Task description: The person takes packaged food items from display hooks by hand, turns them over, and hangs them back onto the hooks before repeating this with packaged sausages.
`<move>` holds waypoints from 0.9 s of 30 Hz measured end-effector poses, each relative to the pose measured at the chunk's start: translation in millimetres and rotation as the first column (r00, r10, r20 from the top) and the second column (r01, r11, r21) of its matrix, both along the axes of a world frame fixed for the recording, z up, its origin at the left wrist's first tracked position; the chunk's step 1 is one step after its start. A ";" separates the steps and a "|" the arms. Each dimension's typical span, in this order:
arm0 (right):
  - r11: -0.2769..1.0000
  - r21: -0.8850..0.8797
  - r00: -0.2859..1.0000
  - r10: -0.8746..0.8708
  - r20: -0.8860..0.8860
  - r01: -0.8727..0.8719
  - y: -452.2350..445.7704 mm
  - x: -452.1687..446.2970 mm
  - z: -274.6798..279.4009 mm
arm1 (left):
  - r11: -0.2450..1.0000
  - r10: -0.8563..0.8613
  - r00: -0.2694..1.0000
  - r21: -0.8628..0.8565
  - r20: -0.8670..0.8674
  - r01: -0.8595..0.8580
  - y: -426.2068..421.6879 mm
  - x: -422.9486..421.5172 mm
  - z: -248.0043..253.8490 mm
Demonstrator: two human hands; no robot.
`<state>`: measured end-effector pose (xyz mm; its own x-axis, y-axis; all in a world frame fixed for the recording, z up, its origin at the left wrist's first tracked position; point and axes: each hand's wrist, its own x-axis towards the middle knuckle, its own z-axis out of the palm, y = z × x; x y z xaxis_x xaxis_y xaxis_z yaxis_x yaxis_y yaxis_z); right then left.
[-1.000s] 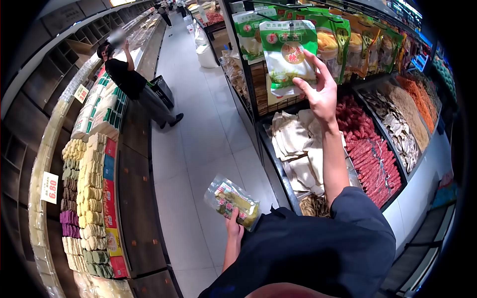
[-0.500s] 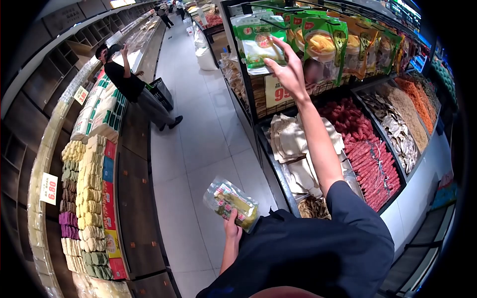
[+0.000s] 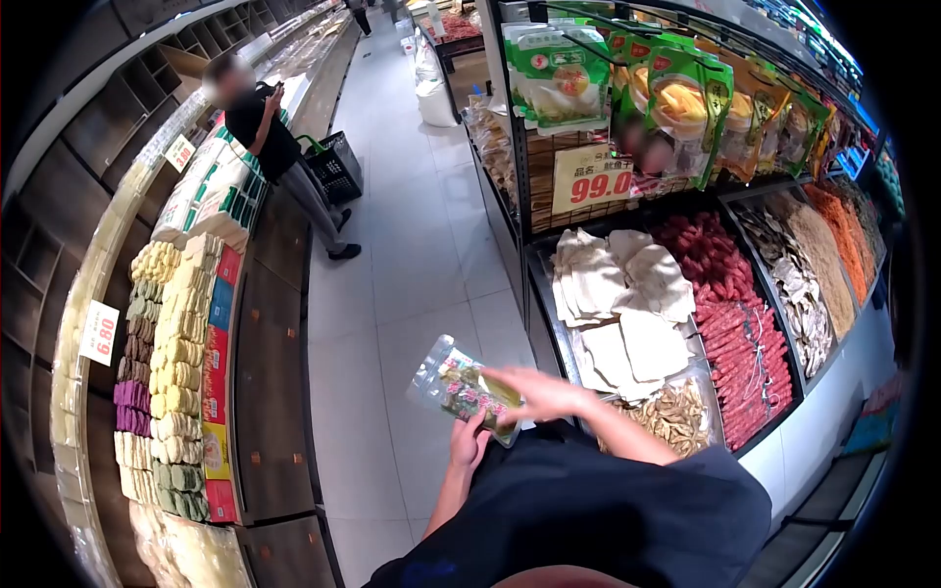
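Low in front of my body, my left hand (image 3: 470, 438) grips the lower edge of a clear plastic food pouch (image 3: 461, 385) with pink lettering and yellow-green contents. Over the pouch's right side reaches my right hand (image 3: 539, 394), slightly blurred, its fingers stretched out and the thumb apart. Whether those fingers touch the plastic I cannot tell. Up on the rack, white and green packets (image 3: 559, 83) hang from metal hooks beside green packets with a yellow food picture (image 3: 679, 103).
A price card (image 3: 595, 179) hangs above trays of flat white dried pieces (image 3: 637, 348), red sausages (image 3: 740, 343) and dried fish (image 3: 799, 304). Across the aisle floor (image 3: 392, 265), a person (image 3: 260, 127) with a black basket (image 3: 338, 167) stands beside a shelf of noodle bundles (image 3: 181, 382).
My right hand has come down from the hanging white and green packets to the pouch in my left hand. Across the aisle, the person has lowered a raised hand.
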<state>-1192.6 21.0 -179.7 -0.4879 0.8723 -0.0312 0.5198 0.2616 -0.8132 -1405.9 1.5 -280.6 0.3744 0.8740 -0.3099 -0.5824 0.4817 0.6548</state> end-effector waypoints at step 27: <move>0.226 0.552 0.573 -0.547 -0.610 0.803 44.3 102.6 171.3 | 0.943 -0.196 0.962 0.233 -0.192 0.239 11.2 11.4 38.2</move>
<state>-1090.1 65.4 -8.4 0.4258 0.4888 0.7614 0.6415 0.4304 -0.6351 -1394.5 12.8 -242.4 0.5267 0.8342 -0.1636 -0.3564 0.3914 0.8484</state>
